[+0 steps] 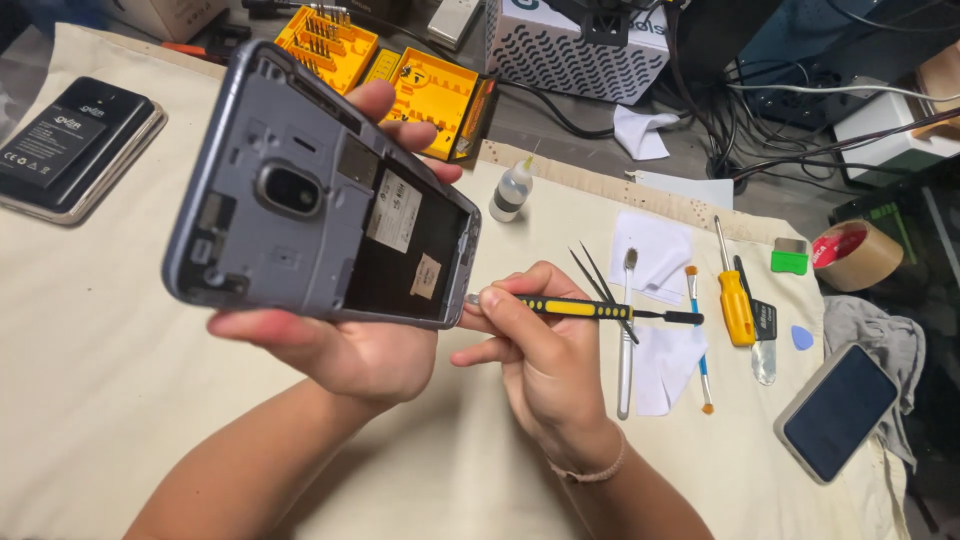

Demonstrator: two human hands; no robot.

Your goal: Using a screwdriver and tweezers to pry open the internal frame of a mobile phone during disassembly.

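Note:
My left hand (350, 345) holds a grey smartphone (290, 190) with its back cover off, tilted up, the empty battery bay and camera lens showing. My right hand (545, 355) grips a black and yellow precision screwdriver (585, 310). The screwdriver's metal tip touches the phone's lower right edge. Both hands hover over a cream cloth-covered table (90, 340).
A phone back cover with battery (75, 145) lies at left. A yellow bit case (390, 75) and small bottle (512, 188) stand behind. Tweezers (600, 280), brushes (697, 335), a yellow screwdriver (736, 295), white wipes (655, 250), tape roll (855, 255) and another phone (838, 410) lie right.

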